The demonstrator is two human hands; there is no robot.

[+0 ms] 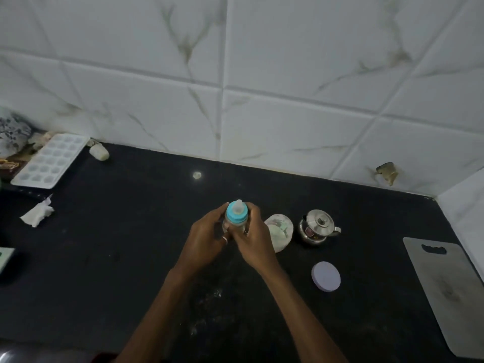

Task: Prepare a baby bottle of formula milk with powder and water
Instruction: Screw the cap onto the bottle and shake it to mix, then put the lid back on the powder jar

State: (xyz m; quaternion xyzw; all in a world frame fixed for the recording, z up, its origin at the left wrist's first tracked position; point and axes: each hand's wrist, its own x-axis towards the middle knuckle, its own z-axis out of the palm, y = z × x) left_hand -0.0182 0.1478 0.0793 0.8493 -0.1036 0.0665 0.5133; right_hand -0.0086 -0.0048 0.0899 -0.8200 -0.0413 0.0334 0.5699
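Marbled white wall tiles (288, 74) back a black tabletop (117, 258). A grey cutting board (445, 297) lies at right, an ice tray (51, 159) far left. Left hand (207, 239) and right hand (255, 238) both grip the upright baby bottle (236, 218), centre; just beside it stand a powder jar (280, 231), steel kettle (317, 226) and lilac lid (325, 276).

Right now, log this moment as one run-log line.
left hand: holding baby bottle | right hand: holding it too | teat cap: on | powder jar: open, lid on counter | steel kettle: untouched
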